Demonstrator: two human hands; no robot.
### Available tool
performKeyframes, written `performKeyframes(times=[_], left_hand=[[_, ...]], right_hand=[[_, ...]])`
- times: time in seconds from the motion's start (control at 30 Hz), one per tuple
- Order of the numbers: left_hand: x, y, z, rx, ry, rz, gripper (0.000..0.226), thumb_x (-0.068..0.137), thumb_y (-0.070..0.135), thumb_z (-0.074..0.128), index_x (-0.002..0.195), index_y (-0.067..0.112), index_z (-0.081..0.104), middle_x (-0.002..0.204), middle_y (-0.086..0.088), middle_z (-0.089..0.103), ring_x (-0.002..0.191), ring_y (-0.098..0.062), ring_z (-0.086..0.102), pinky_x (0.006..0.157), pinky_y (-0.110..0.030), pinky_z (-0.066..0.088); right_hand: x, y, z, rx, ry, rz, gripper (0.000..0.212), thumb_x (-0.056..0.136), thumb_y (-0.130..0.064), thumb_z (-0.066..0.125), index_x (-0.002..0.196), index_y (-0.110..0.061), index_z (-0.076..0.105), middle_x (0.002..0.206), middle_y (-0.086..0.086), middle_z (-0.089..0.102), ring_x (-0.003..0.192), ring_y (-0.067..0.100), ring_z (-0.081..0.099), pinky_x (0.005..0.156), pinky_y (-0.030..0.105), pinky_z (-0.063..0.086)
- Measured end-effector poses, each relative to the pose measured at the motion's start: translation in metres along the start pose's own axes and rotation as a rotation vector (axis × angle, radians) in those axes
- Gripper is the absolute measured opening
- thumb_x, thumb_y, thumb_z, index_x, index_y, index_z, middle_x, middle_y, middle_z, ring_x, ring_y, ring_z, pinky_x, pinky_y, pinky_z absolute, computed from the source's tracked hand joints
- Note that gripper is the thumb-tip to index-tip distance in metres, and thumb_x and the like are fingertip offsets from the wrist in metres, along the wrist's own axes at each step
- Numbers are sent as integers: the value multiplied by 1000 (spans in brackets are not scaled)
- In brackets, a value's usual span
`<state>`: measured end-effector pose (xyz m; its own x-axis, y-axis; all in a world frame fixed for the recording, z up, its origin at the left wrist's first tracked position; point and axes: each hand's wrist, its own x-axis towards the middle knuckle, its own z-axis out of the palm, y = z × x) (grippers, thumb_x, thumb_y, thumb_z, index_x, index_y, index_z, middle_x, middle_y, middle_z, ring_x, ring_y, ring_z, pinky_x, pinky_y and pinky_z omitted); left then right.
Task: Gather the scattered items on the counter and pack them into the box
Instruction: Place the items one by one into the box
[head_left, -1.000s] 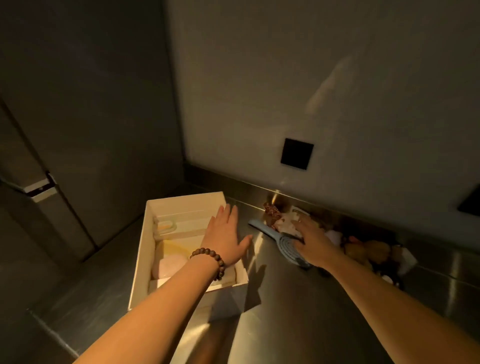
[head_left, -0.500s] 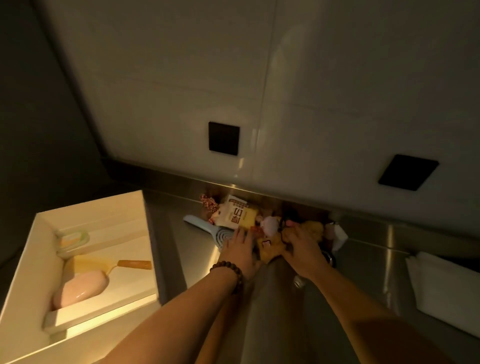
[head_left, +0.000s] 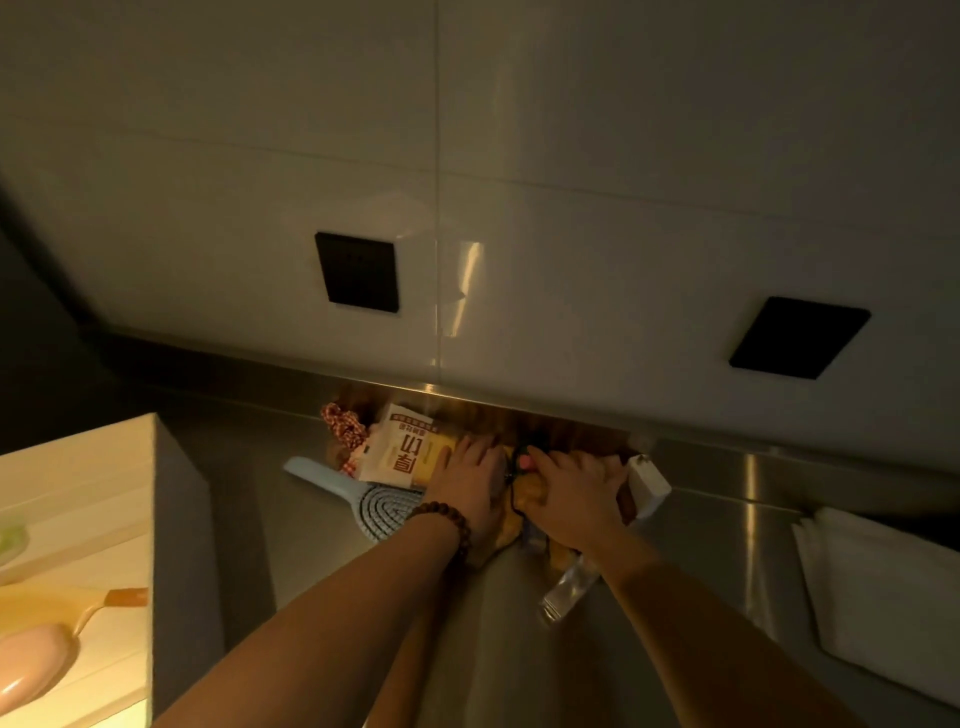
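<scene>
While both arms reach forward, left hand (head_left: 470, 480) lies flat; right hand (head_left: 574, 491) grips yellow toy (head_left: 524, 493).

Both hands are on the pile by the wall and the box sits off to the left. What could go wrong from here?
1. The left hand and right hand cover only the middle of the pile; the blue brush and checked scrunchie at its left edge may get left behind.
2. The clear packet sticking out under the right wrist could slip free on the way to the box.
</scene>
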<state>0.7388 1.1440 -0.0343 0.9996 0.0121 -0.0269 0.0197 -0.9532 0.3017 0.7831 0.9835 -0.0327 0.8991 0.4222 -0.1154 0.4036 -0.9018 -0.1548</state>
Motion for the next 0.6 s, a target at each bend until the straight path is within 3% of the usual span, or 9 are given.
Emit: performKeyframes(times=[0.17,0.27,0.4,0.5,0.6], left_hand=[[-5,-8,3,-1,38,-22,75,79,37,65,142,22,28,144,-1,31,128,-24,32,109,-36,22],[-16,-10,3,2,41,-56,81,75,42,67,142,22,26,135,-3,37,120,-24,37,101,-36,29],[-37,-9,1,16,5,-68,84,71,47,70,140,22,30,132,-4,39,118,-25,39,98,-37,32],[-59,-9,0,39,-32,-83,82,69,52,72,136,21,37,132,-3,41,117,-23,40,97,-35,33],[-82,-12,1,-7,-67,-91,92,67,54,73,142,20,31,139,-1,36,125,-22,37,104,-39,30]], right_hand=[[-6,-2,2,11,38,-6,61,84,-49,56,138,-44,28,138,-8,41,132,24,30,106,70,2],[-21,-2,7,2,103,-48,58,84,-45,55,138,-44,32,136,-9,41,131,21,30,108,62,0],[-46,-7,13,103,99,-112,56,85,-37,54,138,-39,36,136,-8,39,131,18,29,109,54,22],[-69,-10,16,167,100,-163,57,84,-33,56,139,-37,38,137,-10,39,134,16,26,111,50,24],[-92,-11,18,222,105,-232,60,80,-32,59,138,-36,43,134,-10,43,133,15,28,112,44,23]])
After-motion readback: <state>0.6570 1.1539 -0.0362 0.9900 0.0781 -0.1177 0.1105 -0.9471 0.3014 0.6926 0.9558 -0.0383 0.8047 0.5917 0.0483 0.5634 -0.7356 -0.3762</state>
